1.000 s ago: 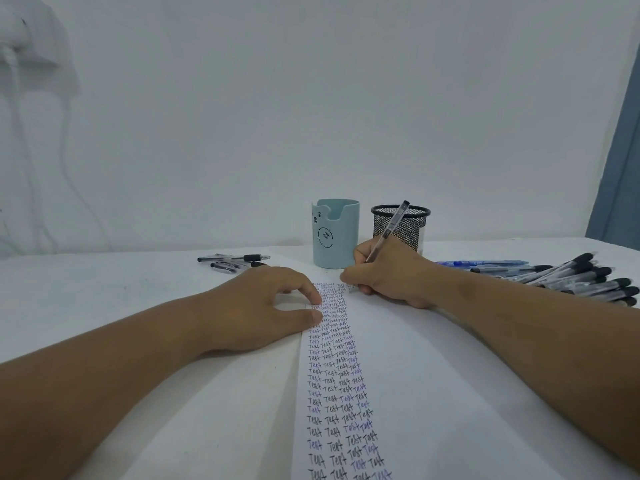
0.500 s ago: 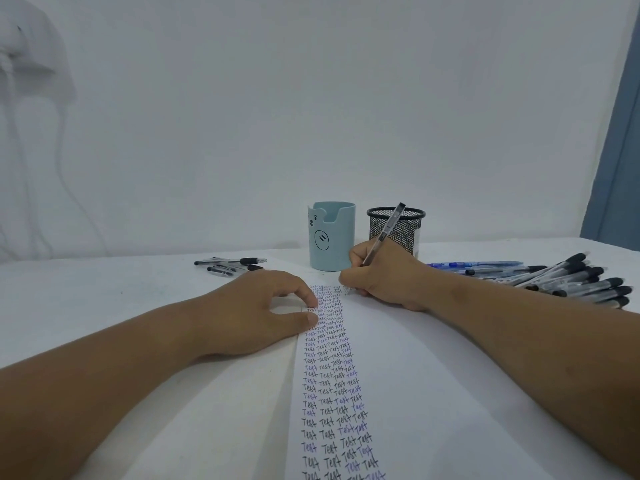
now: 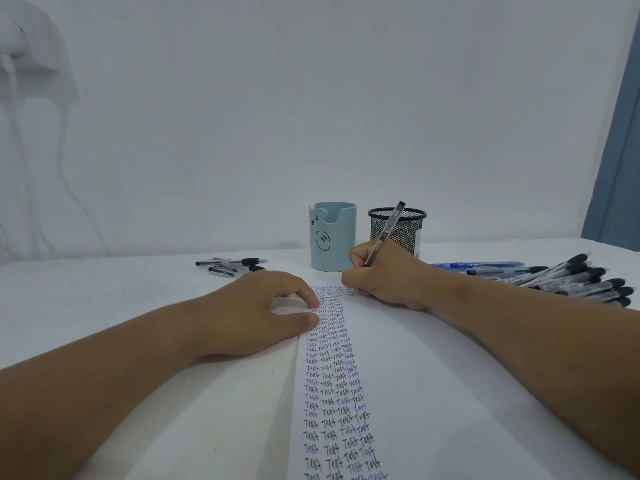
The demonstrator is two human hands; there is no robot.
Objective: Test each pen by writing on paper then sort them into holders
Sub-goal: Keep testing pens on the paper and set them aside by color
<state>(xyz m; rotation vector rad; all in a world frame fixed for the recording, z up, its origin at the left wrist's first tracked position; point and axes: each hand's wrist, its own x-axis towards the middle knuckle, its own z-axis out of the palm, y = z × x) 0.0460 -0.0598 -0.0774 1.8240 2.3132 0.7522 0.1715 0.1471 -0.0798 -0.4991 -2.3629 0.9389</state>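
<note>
The right hand [image 3: 384,275] gripped the pen [image 3: 384,233], leaning toward one o'clock; the mesh holder [image 3: 398,230] stood just behind. The left hand [image 3: 256,313] pressed the paper [image 3: 398,393], fingers loose.

You have one view only, from the head camera, so nothing is shared with a second one. It looks forward and slightly down across the white table [image 3: 104,299], wide-angle, close over your own forearms. The paper [image 3: 415,393] runs from 6 o'clock toward centre, the two holders stand near centre, and the wall [image 3: 311,98] fills the 12 o'clock half.
</note>
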